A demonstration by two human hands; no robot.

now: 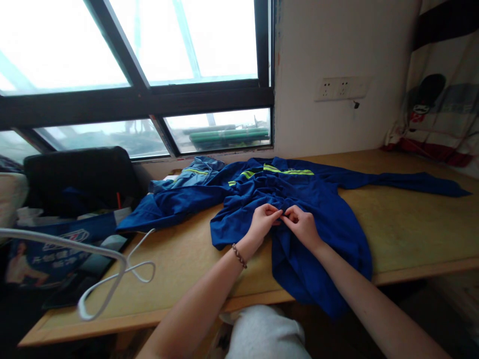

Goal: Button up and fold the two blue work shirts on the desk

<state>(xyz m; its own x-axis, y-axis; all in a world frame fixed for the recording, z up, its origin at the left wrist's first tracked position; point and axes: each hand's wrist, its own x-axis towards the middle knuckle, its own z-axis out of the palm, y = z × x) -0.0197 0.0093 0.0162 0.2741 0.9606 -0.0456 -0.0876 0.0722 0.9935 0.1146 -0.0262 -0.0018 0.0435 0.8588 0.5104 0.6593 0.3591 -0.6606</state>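
Observation:
A blue work jacket [318,199] with yellow-green reflective stripes lies spread on the wooden table [419,224]. Its sleeves stretch out left and right, and its lower part hangs over the front edge. At the middle of the jacket front, my left hand [263,219] pinches the cloth with thumb and fingers. Right beside it, my right hand [301,224] also pinches the cloth, the fingertips of both hands almost touching. Whether a button or just the fabric edge is between the fingertips is too small to make out.
Behind the left sleeve lies a lighter blue folded garment [198,169]. A white cable [123,264] loops over the table's left end, near a printed blue bag [63,249] and a black chair back [80,174]. A wall socket [342,89] and a curtain [441,94] are at the right.

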